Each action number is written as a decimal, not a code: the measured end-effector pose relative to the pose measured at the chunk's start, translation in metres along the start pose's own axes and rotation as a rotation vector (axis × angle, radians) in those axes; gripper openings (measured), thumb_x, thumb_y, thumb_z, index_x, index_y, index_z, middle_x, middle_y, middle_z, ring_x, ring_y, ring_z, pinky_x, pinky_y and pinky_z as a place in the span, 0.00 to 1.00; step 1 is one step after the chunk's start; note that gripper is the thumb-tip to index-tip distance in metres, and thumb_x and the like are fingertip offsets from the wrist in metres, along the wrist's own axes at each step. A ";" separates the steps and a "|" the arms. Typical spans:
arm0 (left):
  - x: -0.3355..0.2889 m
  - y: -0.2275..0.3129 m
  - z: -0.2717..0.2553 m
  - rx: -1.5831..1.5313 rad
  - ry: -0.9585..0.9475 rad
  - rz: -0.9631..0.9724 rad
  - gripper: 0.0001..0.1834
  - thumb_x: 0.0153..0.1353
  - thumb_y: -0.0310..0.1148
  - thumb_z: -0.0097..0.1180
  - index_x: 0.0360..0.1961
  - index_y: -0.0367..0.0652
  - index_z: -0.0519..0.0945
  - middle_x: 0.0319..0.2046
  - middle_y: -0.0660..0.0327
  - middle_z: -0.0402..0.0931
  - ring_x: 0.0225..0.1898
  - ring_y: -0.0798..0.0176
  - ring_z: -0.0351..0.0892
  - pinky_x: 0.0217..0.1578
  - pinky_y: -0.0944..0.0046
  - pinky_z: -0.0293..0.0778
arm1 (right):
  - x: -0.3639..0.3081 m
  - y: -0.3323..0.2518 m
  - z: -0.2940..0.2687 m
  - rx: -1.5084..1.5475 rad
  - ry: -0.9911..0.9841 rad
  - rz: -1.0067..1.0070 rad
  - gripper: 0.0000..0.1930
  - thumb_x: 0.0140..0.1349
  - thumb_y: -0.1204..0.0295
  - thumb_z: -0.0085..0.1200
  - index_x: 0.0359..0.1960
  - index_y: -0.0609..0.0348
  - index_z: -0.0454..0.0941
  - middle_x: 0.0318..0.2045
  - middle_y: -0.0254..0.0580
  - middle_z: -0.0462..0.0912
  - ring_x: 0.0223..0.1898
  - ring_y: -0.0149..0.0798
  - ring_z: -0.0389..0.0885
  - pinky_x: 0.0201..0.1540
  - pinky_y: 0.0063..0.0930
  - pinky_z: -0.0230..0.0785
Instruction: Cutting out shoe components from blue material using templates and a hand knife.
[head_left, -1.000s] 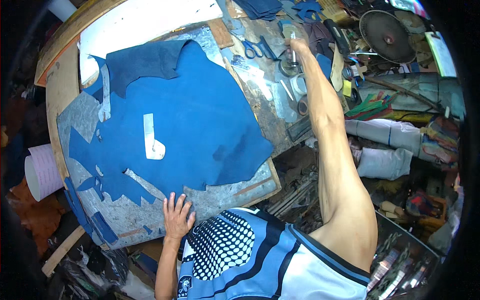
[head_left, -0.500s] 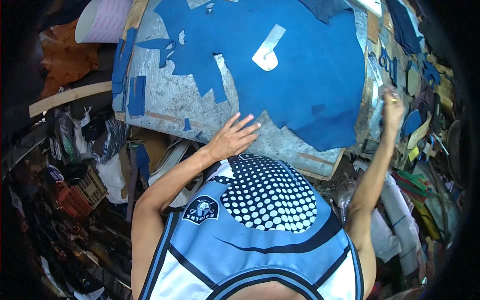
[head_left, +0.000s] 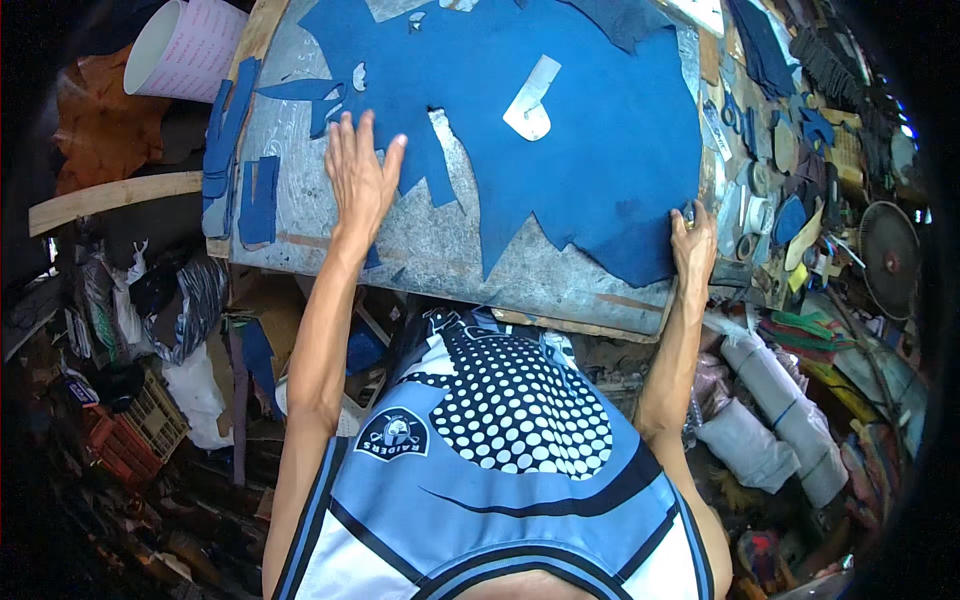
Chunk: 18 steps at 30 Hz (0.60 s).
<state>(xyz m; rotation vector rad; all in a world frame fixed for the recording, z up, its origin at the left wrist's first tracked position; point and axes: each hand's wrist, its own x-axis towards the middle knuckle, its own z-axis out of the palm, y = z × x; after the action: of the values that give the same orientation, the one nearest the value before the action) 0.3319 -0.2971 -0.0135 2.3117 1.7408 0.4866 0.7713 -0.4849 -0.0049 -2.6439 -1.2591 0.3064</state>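
Note:
A large blue sheet of leather or similar material (head_left: 600, 150) with ragged, cut-out edges covers much of a grey metal-topped table (head_left: 430, 260). On it lies a pale hook-shaped flat piece (head_left: 528, 105). My left hand (head_left: 362, 180) is open, fingers extended and thumb apart, over the table's left part beside the sheet's cut edge; whether it touches is unclear. At the sheet's right edge, my right hand (head_left: 692, 240) has its fingers curled in. Whatever it holds, if anything, I cannot make out.
Blue strips (head_left: 228, 125) and a blue offcut (head_left: 259, 200) lie at the table's left edge. Scissors (head_left: 733, 112), tape rolls (head_left: 759, 215) and scraps crowd its right side. A white roll (head_left: 185, 50) stands far left; a round fan (head_left: 888, 258) is far right.
My left hand has moved forward and left from the table's near edge. My right hand has come from among the tools on the right to the sheet's right edge. The view has shifted slightly.

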 end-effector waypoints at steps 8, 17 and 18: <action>0.021 0.020 0.038 0.121 -0.077 -0.109 0.44 0.59 0.65 0.55 0.70 0.51 0.66 0.73 0.35 0.43 0.73 0.23 0.34 0.66 0.24 0.40 | -0.003 0.005 -0.015 0.084 -0.078 0.164 0.28 0.63 0.61 0.60 0.60 0.68 0.73 0.51 0.67 0.80 0.55 0.62 0.79 0.56 0.47 0.71; 0.038 0.017 0.069 0.082 -0.010 0.099 0.27 0.69 0.47 0.47 0.68 0.56 0.70 0.71 0.47 0.56 0.72 0.31 0.47 0.68 0.27 0.41 | -0.015 0.021 -0.023 -0.011 -0.184 0.233 0.27 0.60 0.66 0.58 0.60 0.66 0.74 0.50 0.71 0.79 0.55 0.63 0.78 0.57 0.48 0.70; 0.041 0.016 0.071 0.091 -0.008 0.136 0.26 0.69 0.45 0.46 0.67 0.56 0.71 0.71 0.47 0.57 0.72 0.31 0.48 0.67 0.27 0.42 | -0.017 0.030 -0.021 -0.017 -0.182 0.242 0.27 0.60 0.66 0.58 0.60 0.66 0.74 0.50 0.71 0.79 0.55 0.63 0.78 0.57 0.48 0.70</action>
<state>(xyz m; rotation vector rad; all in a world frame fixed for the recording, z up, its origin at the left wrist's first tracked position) 0.3834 -0.2603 -0.0677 2.5032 1.6422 0.4287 0.7885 -0.5188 0.0086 -2.8400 -0.9894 0.5870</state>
